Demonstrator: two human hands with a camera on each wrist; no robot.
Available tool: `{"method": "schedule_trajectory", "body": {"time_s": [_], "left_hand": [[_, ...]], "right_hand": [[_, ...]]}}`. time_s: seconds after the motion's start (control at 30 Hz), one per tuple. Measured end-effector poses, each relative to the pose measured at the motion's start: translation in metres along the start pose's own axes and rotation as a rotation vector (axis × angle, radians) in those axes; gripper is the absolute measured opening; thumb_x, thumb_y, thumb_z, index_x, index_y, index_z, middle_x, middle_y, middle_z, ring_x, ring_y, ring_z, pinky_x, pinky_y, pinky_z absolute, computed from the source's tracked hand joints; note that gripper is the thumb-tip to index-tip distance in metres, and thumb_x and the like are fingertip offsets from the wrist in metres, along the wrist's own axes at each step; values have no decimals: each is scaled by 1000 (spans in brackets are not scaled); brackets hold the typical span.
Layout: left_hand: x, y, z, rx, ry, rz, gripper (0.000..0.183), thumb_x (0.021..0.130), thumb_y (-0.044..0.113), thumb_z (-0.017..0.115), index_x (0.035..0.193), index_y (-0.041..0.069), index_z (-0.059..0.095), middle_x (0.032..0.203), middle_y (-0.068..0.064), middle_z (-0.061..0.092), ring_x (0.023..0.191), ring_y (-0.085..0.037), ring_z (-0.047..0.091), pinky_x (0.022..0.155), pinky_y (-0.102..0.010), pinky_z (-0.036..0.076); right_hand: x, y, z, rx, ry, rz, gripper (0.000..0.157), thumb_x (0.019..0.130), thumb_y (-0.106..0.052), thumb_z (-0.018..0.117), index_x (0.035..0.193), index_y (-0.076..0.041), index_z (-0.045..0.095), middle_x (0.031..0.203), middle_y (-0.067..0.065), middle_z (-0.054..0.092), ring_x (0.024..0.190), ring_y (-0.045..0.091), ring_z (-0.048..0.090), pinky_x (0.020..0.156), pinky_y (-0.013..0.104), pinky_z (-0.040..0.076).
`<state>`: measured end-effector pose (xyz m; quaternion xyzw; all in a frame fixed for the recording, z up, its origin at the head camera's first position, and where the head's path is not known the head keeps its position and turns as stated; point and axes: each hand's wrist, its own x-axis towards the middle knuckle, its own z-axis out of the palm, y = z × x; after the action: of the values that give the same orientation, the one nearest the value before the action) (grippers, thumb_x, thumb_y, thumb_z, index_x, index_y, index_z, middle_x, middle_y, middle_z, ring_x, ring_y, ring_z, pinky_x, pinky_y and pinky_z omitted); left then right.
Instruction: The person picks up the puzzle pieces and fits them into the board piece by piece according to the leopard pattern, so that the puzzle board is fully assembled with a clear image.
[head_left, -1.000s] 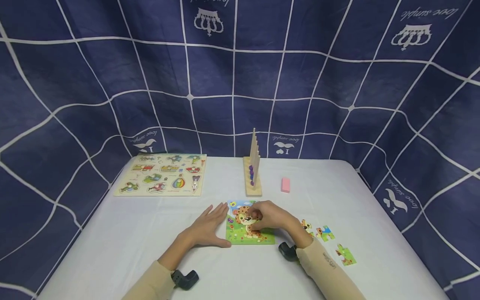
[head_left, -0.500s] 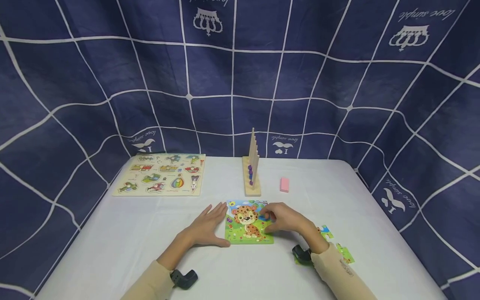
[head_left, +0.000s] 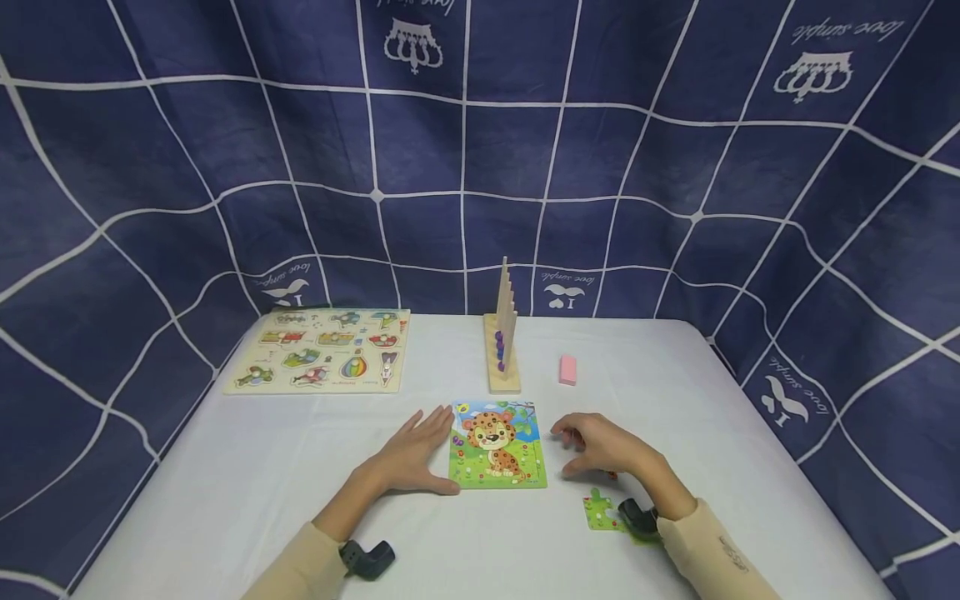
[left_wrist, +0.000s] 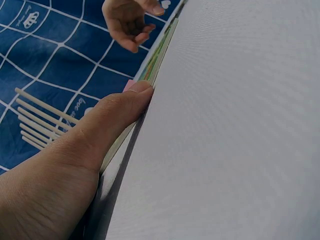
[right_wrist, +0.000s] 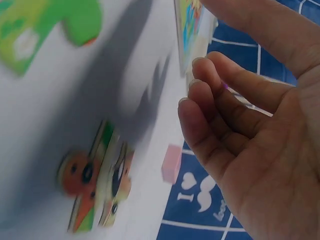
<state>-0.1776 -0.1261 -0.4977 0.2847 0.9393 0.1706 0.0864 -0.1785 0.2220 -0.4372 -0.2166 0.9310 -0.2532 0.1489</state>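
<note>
A leopard jigsaw board (head_left: 497,446) lies on the white table (head_left: 300,467). My left hand (head_left: 426,447) rests flat on the table with straight fingers, its thumb (left_wrist: 127,105) pressed against the board's left edge (left_wrist: 159,52). My right hand (head_left: 579,447) hovers just right of the board, fingers loosely curled and holding nothing (right_wrist: 235,140). A green loose piece (head_left: 602,510) lies by the right wrist. An orange-faced piece (right_wrist: 95,187) lies under the right hand, and another green piece (right_wrist: 45,25) is nearby.
A wooden peg puzzle (head_left: 322,360) lies at the back left. A wooden rod stand with purple beads (head_left: 504,350) stands behind the jigsaw, with a pink block (head_left: 567,369) to its right. Blue checked cloth (head_left: 480,167) hangs round the table.
My right hand has left the leopard picture and moved right, off the board, which now shows fully. The left hand has stayed put.
</note>
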Motion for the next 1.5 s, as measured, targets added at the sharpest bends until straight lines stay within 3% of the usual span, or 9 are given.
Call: {"method": "schedule_trajectory", "body": {"time_s": [0.3,0.83,1.3,1.5], "left_hand": [[1,-1,2,15,-2,-14,126,65,84,61,154,5,22,164,-6,15,153,-21,13,126,-47,8],[1,1,1,6,-7,-17,126,65,84,62,155,5,22,164,-6,14,153,-21,12,126,-47,7],[0,-2,2,9,-2,-11,126,65,84,62,154,5,22,164,-6,14,153,-22,12,125,-47,7],[1,-2,3,21,-5,-11,126,65,85,61,155,5,22,164,-6,14,153,-22,12,126,-47,8]], "right_hand": [[-17,19,-9,79,43,48,58,67,-18,89,118,-3,63,91,4,59,77,16,51,55,21,46],[-39,49,-23,60,16,76,65,63,-21,91,117,-4,61,93,3,57,83,14,48,66,20,41],[-40,56,-21,41,-12,154,63,61,-11,91,116,-4,61,92,4,53,82,17,46,63,22,40],[-38,60,-22,58,-31,140,62,62,-10,90,116,-3,60,90,3,52,78,15,47,60,23,40]]}}
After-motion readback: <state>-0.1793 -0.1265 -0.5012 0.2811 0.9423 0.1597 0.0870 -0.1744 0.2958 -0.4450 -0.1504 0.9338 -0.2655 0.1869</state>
